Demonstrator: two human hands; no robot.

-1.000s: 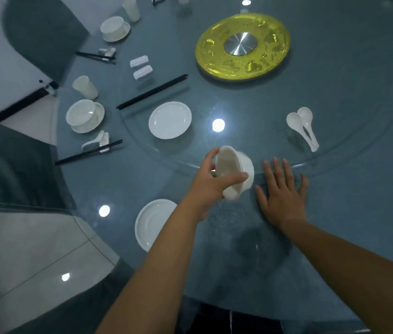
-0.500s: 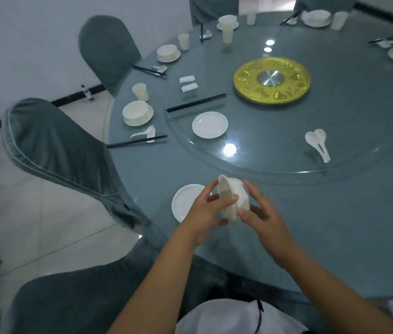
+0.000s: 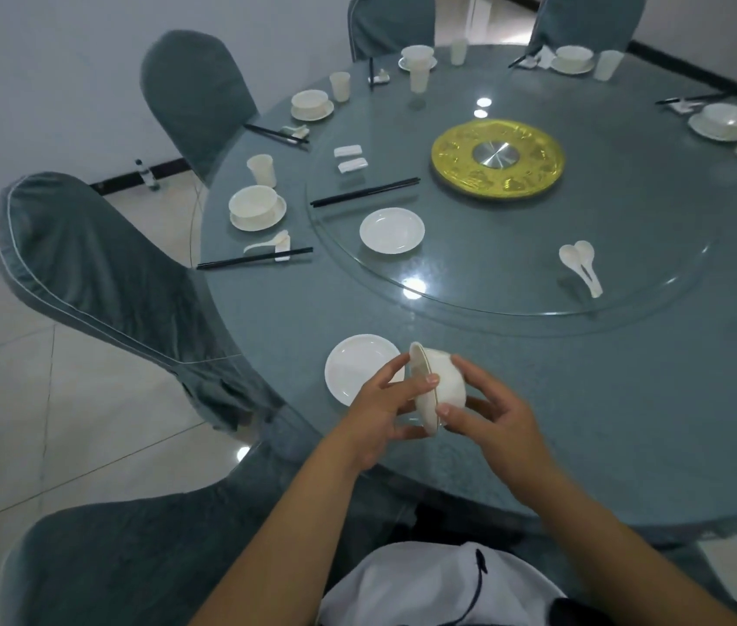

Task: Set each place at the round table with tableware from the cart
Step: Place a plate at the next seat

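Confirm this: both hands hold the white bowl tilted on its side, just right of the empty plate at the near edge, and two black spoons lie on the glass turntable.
One thing is off: the head view shows the two spoons are white, not black. The rest stands: the left hand and right hand hold the white bowl tilted, just right of the empty plate, and the spoons lie on the glass turntable.

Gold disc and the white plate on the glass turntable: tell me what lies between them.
In the head view, only black chopsticks lie between the gold disc and the plate, on the turntable.
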